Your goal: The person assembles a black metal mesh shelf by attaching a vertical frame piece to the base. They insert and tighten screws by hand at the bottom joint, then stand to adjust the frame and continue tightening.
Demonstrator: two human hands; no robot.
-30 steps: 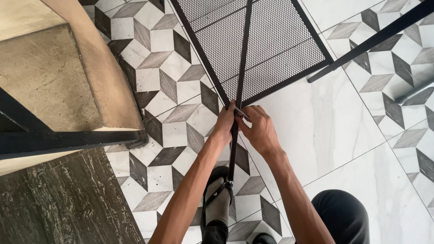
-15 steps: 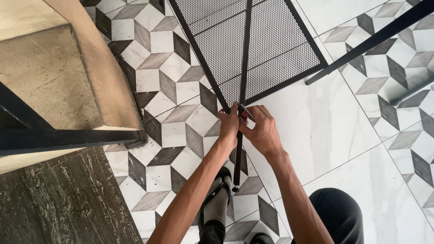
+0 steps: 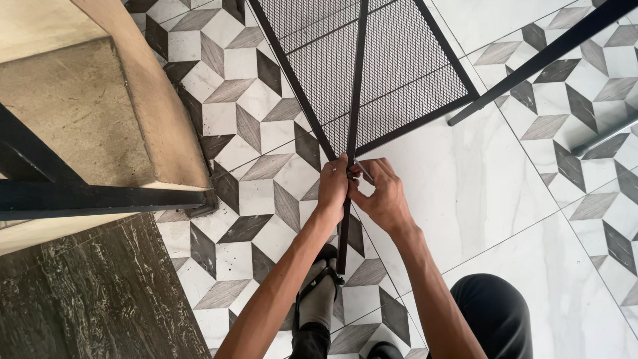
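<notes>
The floor fills most of the frame, with plain white marble tiles at the right and a grey, black and white cube pattern at the left and centre. At the upper left stands a big beige stone block, with a dark bar crossing below it. In the top centre a black mesh panel leans in its frame. A thin black metal rod runs from the top edge down the middle of the frame, to just above a foot in a sandal. Both hands meet on this rod at the centre. The left hand is closed around it. The right hand has its fingers curled, and the fingertips pinch a small part at the rod; what it is I cannot tell.
</notes>
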